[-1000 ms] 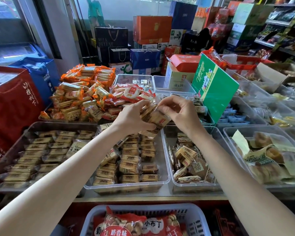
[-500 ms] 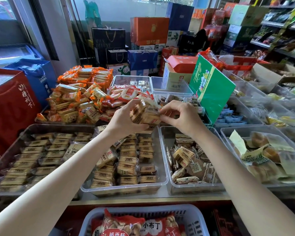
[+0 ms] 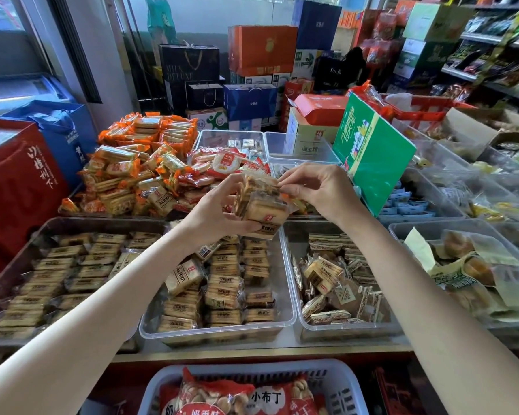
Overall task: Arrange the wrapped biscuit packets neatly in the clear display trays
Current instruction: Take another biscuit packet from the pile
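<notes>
**Observer:** What do you have in hand right now?

**Operator:** My left hand (image 3: 219, 214) is wrapped around a small stack of biscuit packets (image 3: 259, 202), held in the air above the far edge of the middle tray (image 3: 291, 322). My right hand (image 3: 321, 191) pinches the wrapper end at the top of that stack with thumb and fingertips. The two hands are close together, joined through the packets.

**Observer:** Which step is that?

**Operator:** I judge I'm squaring the stack before setting it down. The middle tray already holds packets in rough columns, though a few near its left side lie tilted across the rows.

**Observer:** And the next move?

**Operator:** Lowering the stack into a column with the labels lined up, I'd say. It calls for a gap between the rows, and the tilted packets may need straightening first.

**Observer:** Anything in the way?

**Operator:** The green box (image 3: 372, 151) leans just beside my right hand, so that wrist has little room. The right tray (image 3: 297, 298) holds a loose jumble of packets. The left tray (image 3: 9, 274) looks tidy. Behind, a heap of orange packets (image 3: 138, 163) is piled high, and a basket (image 3: 339, 384) of bagged snacks sits below the counter edge.
</notes>
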The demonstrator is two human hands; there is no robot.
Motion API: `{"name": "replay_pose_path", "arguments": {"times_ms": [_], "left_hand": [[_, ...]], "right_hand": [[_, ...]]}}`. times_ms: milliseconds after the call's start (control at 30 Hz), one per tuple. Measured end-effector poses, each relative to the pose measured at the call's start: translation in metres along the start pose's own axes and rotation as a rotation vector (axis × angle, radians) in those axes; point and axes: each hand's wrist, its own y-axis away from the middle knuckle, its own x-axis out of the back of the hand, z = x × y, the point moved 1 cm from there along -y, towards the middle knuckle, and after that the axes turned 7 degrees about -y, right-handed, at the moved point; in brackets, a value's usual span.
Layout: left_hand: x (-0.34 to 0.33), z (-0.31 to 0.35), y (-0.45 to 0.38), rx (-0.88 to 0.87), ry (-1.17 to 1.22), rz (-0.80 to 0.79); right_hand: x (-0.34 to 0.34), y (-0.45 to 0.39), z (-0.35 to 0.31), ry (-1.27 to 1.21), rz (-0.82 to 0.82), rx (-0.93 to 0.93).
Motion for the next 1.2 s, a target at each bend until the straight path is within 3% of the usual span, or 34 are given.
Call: {"name": "replay_pose_path", "arguments": {"times_ms": [100,267,500,633,733,867,967,1133,1200], "left_hand": [[0.002,-0.006,0.0,-0.003,-0.022,-0.036],[0.001,-0.014,-0.002,0.022,-0.069,-0.061],[-0.005,-0.041,-0.006,0.11,-0.398,-0.187],[-0.015,-0.06,-0.017,0.163,-0.463,-0.164],[-0.025,-0.07,-0.027,0.215,-0.481,-0.166],[-0.039,-0.083,-0.029,0.149,-0.489,-0.106],[-0.038,-0.111,-0.021,0.116,-0.661,-0.025],[-0.06,-0.164,0.007,0.19,-0.923,-0.529],[-0.062,-0.174,0.013,0.175,-1.025,-0.567]], "right_hand": [[-0.001,0.002,0.004,-0.284,0.028,-0.198],[-0.013,0.002,0.016,-0.343,0.072,-0.309],[-0.035,-0.001,0.036,0.011,-0.24,-0.258],[-0.042,-0.005,0.042,0.092,-0.46,-0.372],[-0.057,-0.003,0.057,0.409,-0.62,-0.331],[-0.077,0.013,0.088,0.699,-0.613,-0.337],[-0.079,0.028,0.11,0.886,-0.612,-0.347],[-0.098,0.031,0.13,0.989,-0.668,-0.277],[-0.111,0.026,0.135,1.001,-0.703,-0.257]]}}
